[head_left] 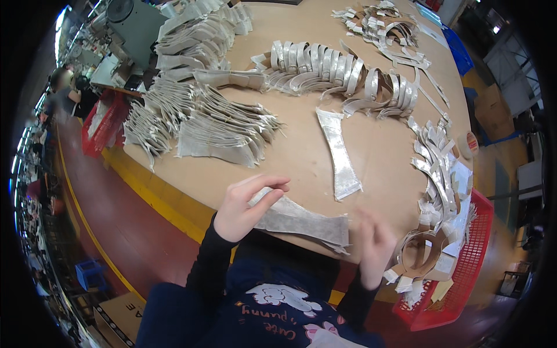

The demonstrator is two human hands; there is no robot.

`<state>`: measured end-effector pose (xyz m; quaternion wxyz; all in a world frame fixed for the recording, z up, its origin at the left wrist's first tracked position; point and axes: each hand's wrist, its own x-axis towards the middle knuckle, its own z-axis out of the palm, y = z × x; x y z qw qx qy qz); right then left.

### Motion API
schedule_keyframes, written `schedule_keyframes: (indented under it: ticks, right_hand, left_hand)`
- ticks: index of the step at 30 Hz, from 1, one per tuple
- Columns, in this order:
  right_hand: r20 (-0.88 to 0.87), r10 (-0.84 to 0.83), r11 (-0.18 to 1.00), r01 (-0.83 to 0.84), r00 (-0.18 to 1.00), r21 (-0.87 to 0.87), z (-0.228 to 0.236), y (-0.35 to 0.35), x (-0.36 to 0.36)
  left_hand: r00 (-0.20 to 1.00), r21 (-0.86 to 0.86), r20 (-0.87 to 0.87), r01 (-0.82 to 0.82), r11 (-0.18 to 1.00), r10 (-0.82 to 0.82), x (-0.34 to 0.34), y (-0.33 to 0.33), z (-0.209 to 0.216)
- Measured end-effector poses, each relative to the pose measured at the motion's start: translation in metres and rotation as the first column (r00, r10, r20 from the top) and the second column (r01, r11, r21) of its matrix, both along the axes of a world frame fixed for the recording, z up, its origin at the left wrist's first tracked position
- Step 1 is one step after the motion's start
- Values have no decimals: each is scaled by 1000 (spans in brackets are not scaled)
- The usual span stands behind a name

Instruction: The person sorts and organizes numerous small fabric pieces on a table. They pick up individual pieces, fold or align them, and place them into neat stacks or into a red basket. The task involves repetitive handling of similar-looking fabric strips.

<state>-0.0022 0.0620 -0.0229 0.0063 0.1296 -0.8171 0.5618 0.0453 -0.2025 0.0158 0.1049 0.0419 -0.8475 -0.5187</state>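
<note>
Left hand curls at left end of cloth stack, hold unclear. Right hand, blurred, beside stack's right end; can't tell grip.

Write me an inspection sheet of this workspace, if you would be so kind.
Surface: brown table, bearing several piles.
Work pieces: grey strips at the near edge; single strip beyond them.
Clutter: tape roll, right edge.
Left hand: over the near strips' left end; grip unclear.
Right hand: blurred, beside their right end; contact unclear.
Cables: nothing seen.
Surroundings: red basket at right, second basket at left, machine at far left.
</note>
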Motion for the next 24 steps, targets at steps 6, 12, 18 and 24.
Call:
schedule_keyframes:
  ticks: [6,12,18,24]
  right_hand:
    - [-107,-101,863,141,989,485,-55,-22,-76]
    - [-145,-59,922,110,988,371,-67,-31,-71]
    - [29,-323,937,324,946,-132,-66,-19,-65]
    - [-18,-295,954,296,955,42,-65,14,-44]
  left_hand:
    - [994,10,58,-92,996,91,20,-36,-20]
    - [985,124,118,-141,982,127,14,-40,-38]
    - [999,40,40,4,999,-6,-10,-18,-31]
    - [993,35,45,107,994,-109,-30,6,-25]
